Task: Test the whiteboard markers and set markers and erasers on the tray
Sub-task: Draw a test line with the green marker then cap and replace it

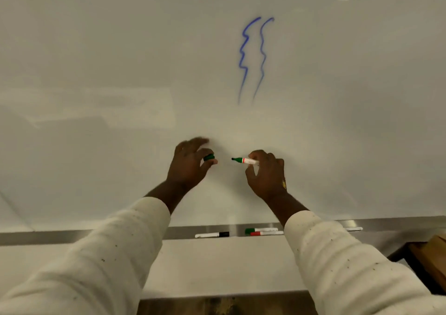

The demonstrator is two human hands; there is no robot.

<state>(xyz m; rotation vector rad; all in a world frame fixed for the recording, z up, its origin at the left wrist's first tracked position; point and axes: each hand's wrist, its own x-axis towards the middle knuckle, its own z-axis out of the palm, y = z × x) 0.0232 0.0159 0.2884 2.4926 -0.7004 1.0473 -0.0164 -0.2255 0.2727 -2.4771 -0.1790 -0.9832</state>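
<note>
The whiteboard (96,73) fills most of the view, and a metal tray (72,236) runs along its lower edge. Both arms reach up to the board in cream sleeves, the left sleeve (101,266) rising from the lower left corner.

The left hand (187,167) is held up in front of the board, below its middle. The thumb and a bent finger pinch a small green cap (209,157), while the other fingers are spread loosely above it.

Just right of the cap, with a clear gap between them, is the green marker (243,160). It is uncapped and lies about level, with its dark tip pointing left toward the cap. I cannot tell whether the tip touches the board. The right hand (266,174) grips the marker's white barrel at the far end, with fingers and thumb curled round it.

Higher on the board, above the gap between the hands and a little right of it, are two blue wavy lines (243,34). They run side by side down the board and fade at their lower ends.

On the tray below the hands lies a black-capped marker (212,234). To its right lie a green-capped marker (260,230) and a red-capped marker (265,233), touching side by side. The right sleeve (337,266) hides the next stretch of tray. Beyond the sleeve, the white end of another marker (354,229) shows. A brown wooden object (432,254) sits at the far right edge, below the tray.
</note>
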